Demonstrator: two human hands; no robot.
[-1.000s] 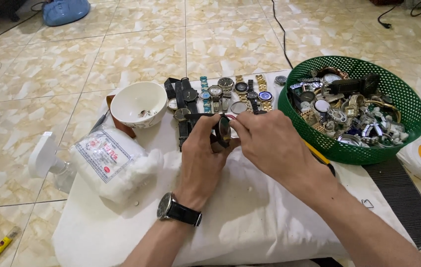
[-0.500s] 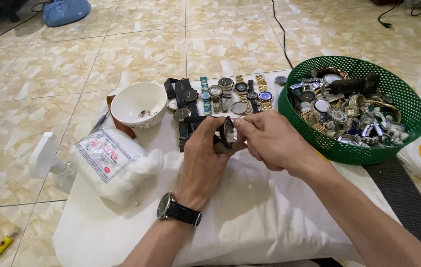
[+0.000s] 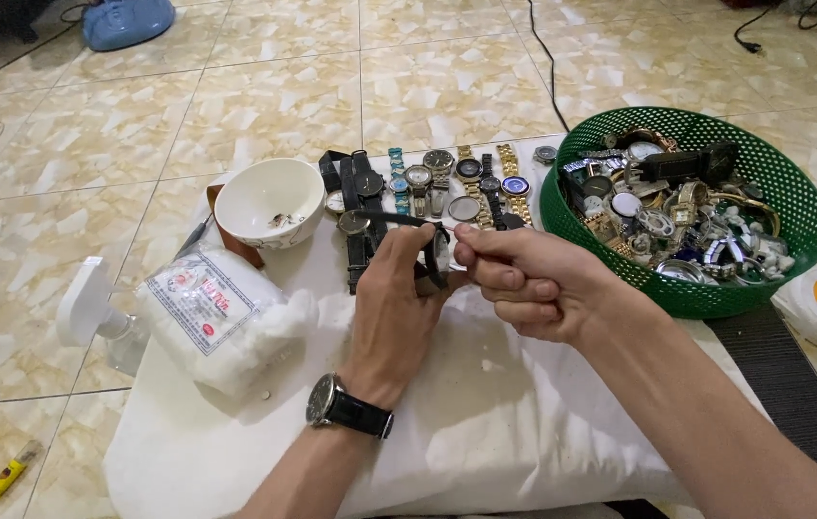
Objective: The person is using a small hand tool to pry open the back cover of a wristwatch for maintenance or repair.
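Bare white cloth (image 3: 485, 413) lies open nearside; bowl (image 3: 269, 202), cotton bag (image 3: 211, 317), green basket (image 3: 687, 207) flank it.

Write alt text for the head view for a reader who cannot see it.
Left hand and right hand hold a black-strapped watch over a white cloth, with a row of watches, white bowl and green basket beyond.

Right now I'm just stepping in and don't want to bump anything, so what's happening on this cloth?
A person sits over a white cloth on the floor, working on a black-strapped watch. The left hand grips it while the right hand pinches at its strap. A row of watches lies just beyond, next to a white bowl. A green basket full of watches sits to the right, and a bag of cotton to the left.
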